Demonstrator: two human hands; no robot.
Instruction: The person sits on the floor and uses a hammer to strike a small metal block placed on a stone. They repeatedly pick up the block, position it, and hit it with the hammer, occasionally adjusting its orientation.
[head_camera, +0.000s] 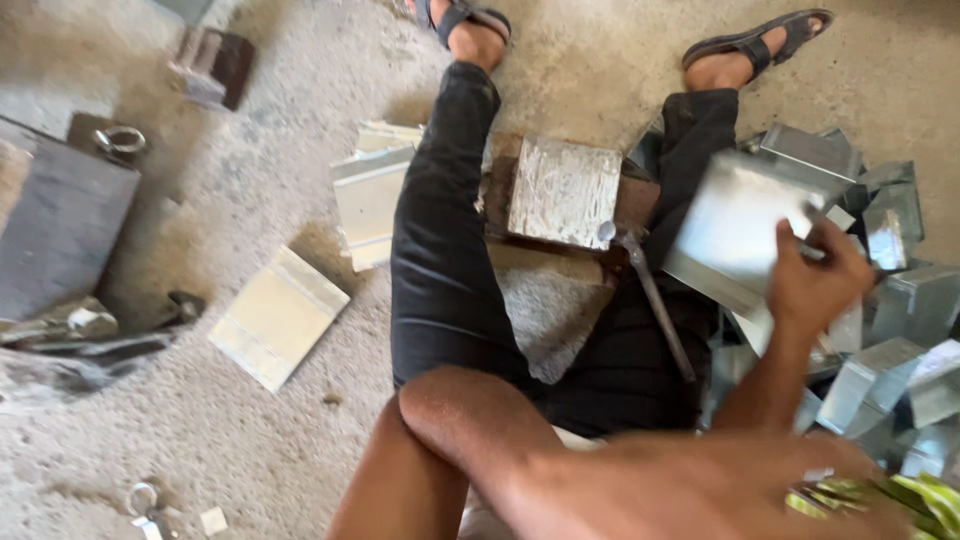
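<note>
Gripping a shiny sheet-metal piece (735, 225) by its right edge, right hand (815, 280) raised over the heap of folded metal boxes (890, 330); hammer (645, 290) resting across the lap; left hand out of frame, state untellable; sheet blurred.

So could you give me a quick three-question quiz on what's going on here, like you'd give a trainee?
1. True or false: the right hand holds a sheet-metal piece.
2. Where does the hammer lie: A) between the person's legs, B) on the pile of metal boxes, C) beside the sandals?
3. Fill in: the metal block sits between the person's ____.

Key: 1 true; 2 A; 3 legs. The left hand is hidden behind the arms.
</note>
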